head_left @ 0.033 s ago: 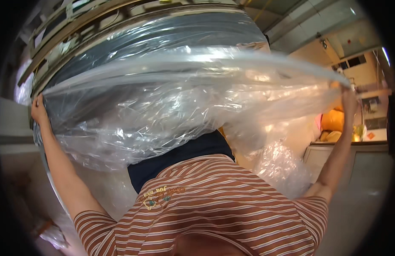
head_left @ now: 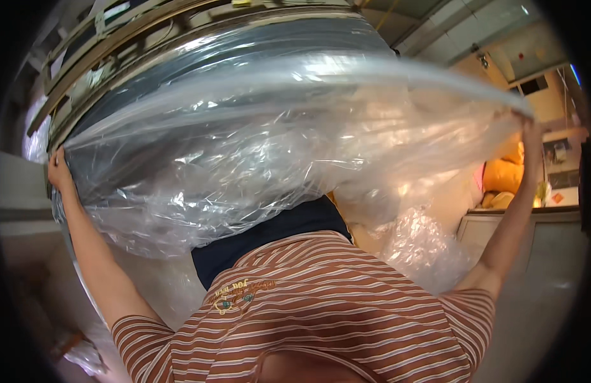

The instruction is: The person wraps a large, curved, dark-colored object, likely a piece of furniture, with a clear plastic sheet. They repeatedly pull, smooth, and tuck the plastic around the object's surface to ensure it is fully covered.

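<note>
A wide, clear plastic sheet (head_left: 244, 153) is stretched between my two hands, its far edge arching upward and blurred by motion. My left hand (head_left: 59, 171) is closed on one corner at the far left, beside the dark grey table surface. Out at the right, my right hand (head_left: 530, 127) grips the opposite corner; its fingers are smeared and partly behind the film. The crumpled near part of the sheet hangs down in front of my waist.
Under the sheet lies a dark grey, shiny surface (head_left: 334, 41). Wooden rails (head_left: 136, 35) run along its far side. Orange bundles (head_left: 501, 175) sit at the right, above a grey cabinet (head_left: 519, 236). More crumpled clear film (head_left: 420, 239) hangs at my right.
My right hand has moved slightly up and outward, and the sheet's far edge has risen with it on the right. My left hand has barely shifted.
</note>
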